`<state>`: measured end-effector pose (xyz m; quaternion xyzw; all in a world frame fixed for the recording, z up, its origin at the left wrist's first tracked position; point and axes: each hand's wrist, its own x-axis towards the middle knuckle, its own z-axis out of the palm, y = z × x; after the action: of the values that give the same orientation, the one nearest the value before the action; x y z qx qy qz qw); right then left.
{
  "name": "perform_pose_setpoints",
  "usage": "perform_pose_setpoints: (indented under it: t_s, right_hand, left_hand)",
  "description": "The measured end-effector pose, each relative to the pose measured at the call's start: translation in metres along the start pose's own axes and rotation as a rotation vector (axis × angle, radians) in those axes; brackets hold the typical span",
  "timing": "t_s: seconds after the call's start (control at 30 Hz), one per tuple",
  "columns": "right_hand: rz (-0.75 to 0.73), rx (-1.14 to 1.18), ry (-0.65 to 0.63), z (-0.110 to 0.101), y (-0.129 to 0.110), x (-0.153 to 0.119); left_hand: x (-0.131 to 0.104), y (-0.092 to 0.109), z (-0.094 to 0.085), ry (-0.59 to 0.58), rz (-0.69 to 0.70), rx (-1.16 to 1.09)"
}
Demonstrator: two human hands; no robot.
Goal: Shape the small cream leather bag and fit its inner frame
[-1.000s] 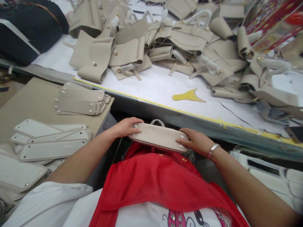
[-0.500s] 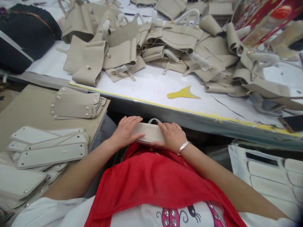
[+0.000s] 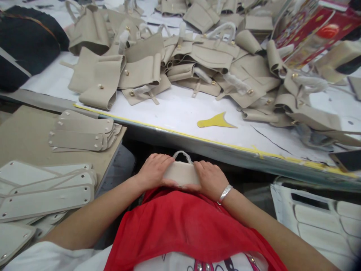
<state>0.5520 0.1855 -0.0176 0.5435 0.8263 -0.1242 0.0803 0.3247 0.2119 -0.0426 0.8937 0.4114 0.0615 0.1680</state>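
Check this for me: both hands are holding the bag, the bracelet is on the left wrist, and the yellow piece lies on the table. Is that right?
Not quite: the head view shows the bracelet on the wrist of the right hand, not the left hand. The rest stands: both hands are holding the bag, and the yellow piece lies on the table.
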Motion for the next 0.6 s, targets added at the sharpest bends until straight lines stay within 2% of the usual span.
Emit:
perform_pose_setpoints:
  t_s: [0.33,0.5,0.6]
  right_hand:
    - [0.039,0.070,-0.114,-0.004,0.004,0.019]
    - [0.116,0.135,-0.022,0.001,0.001,0.019]
    - [0.136,0.421,0.082,-0.001,0.012,0.016]
  left_hand:
    - [0.004,-0.001,0.002,-0.011,-0.024,-0.027]
    - [0.006,0.003,-0.002,-0.028,-0.059,-0.020]
    - [0.012,0.010,-0.007,-0.039,-0.084,0.027]
